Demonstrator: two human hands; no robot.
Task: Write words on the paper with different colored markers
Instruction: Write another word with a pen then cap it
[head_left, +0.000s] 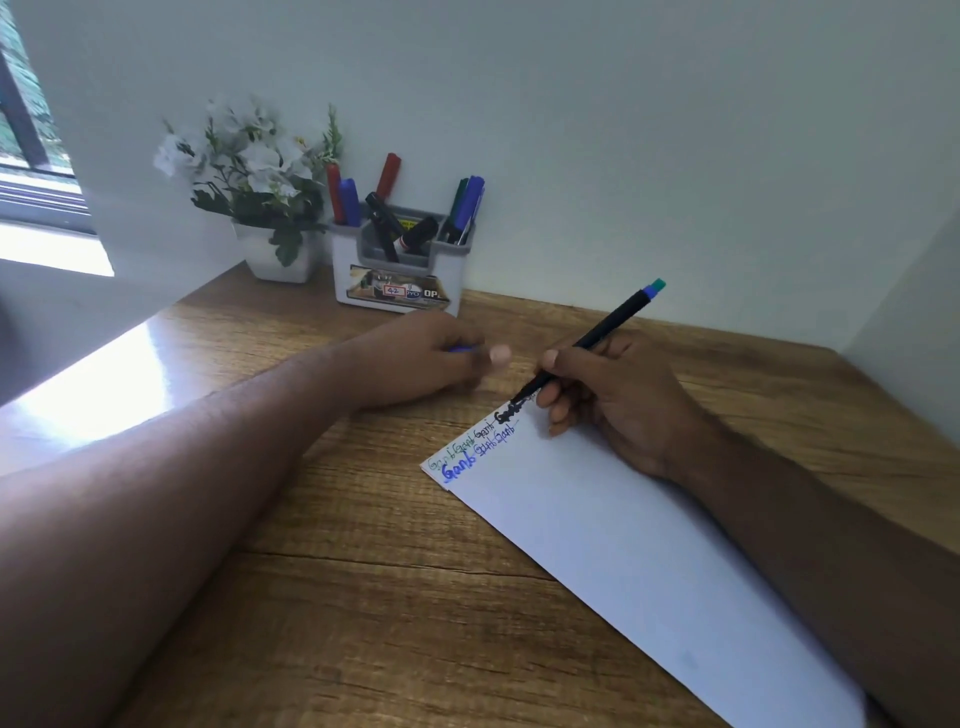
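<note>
A white sheet of paper (639, 545) lies slanted on the wooden desk (363, 597), with small words in green, black and blue along its top edge. My right hand (613, 400) grips a thin black pen (592, 343) with a blue-green end, its tip touching the paper's top edge by the bold black word. My left hand (426, 358) rests on the desk left of the paper's top, fingers curled round a small blue piece, likely a pen cap (462, 349), mostly hidden.
A white-grey marker holder (397, 280) with red, blue, black and green markers stands against the wall. A white pot of white flowers (260, 182) sits to its left. A window lies at far left and walls close the desk's back and right.
</note>
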